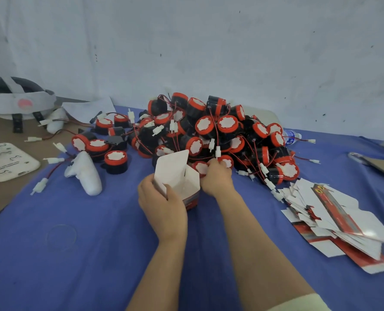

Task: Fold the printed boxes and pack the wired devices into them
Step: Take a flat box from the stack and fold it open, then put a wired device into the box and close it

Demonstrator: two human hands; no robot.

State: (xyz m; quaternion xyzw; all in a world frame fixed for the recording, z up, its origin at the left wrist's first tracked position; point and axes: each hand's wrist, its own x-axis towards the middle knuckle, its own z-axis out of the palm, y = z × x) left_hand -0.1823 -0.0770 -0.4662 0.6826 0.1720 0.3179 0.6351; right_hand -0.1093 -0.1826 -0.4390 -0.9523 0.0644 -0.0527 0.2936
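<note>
While the left hand (164, 205) curls round the open-topped box (175, 173) standing on the surface (74, 243), the right hand (216, 178), just beside it, pinches a wired device (200, 168) at the near edge of the pile (220, 131), right behind the box's mouth.

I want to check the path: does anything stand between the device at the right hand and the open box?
Nothing visible does. The right hand grips the device right beside the box, held open-topped by the left hand.
</note>
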